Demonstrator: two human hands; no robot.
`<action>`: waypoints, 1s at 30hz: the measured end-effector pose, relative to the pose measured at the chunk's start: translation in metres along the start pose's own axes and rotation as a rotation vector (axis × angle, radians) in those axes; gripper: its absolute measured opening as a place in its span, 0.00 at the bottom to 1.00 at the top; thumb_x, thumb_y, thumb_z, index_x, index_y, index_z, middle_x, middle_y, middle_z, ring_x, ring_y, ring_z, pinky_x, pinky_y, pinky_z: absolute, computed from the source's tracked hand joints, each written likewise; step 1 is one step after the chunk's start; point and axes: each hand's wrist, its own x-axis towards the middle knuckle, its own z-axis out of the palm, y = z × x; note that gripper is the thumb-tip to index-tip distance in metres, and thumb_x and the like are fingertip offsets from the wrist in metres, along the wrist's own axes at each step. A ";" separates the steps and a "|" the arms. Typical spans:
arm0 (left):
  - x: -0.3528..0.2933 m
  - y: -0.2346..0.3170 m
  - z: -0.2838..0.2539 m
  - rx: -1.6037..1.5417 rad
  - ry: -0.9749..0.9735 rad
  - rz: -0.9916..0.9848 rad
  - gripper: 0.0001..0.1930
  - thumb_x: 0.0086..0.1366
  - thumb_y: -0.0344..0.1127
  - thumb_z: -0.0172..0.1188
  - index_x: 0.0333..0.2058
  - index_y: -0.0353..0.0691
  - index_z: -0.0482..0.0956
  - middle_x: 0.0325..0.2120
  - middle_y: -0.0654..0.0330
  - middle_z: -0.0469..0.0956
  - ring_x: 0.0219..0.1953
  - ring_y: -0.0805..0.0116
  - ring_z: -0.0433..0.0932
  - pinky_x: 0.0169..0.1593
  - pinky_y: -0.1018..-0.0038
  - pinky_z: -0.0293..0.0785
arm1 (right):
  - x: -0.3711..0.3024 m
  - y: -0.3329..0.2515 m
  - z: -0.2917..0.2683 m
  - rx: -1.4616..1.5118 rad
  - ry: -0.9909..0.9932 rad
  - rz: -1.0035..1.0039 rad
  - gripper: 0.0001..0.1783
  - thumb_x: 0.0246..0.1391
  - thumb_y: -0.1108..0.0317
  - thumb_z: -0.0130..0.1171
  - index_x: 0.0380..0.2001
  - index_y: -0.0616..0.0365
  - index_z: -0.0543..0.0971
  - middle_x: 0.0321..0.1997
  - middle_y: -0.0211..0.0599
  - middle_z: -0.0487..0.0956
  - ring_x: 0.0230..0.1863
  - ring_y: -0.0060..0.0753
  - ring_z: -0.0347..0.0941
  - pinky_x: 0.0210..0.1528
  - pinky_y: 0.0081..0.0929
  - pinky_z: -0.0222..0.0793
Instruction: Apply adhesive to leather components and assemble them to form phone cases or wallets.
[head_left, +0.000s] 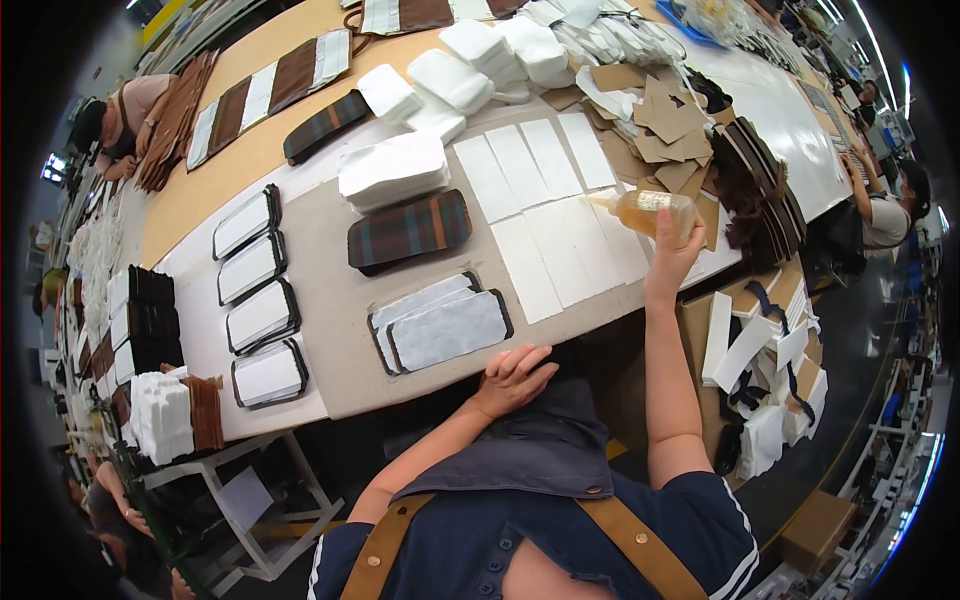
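My right hand [677,250] is closed round a squeeze bottle [648,212] of amber liquid, tilted with its nozzle toward the left. Beneath the bottle lie white rectangular sheets [540,258], set side by side in two rows on the grey board [340,330]. My left hand [515,380] rests at the near edge of the table, holding nothing, with its fingers loosely extended. Just beyond it is a small stack of grey-white rounded panels [448,330] with dark edges. Farther off sits a pile of dark plaid rounded pieces [410,230].
White padded pieces [395,172] are heaped beyond the plaid pile. Several stacks of white, black-edged panels [262,315] line the left side. Brown cardboard scraps [672,120] and dark brown strips [765,185] lie to the right. A carton of offcuts [745,345] stands below the table's right edge.
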 end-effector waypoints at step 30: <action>-0.005 -0.002 0.000 -0.037 -0.024 0.021 0.12 0.61 0.39 0.64 0.45 0.57 0.82 0.61 0.70 0.71 0.65 0.72 0.64 0.65 0.70 0.54 | -0.061 -0.023 0.051 -0.051 -0.294 -0.008 0.32 0.62 0.54 0.67 0.58 0.62 0.66 0.54 0.36 0.69 0.56 0.29 0.66 0.62 0.28 0.61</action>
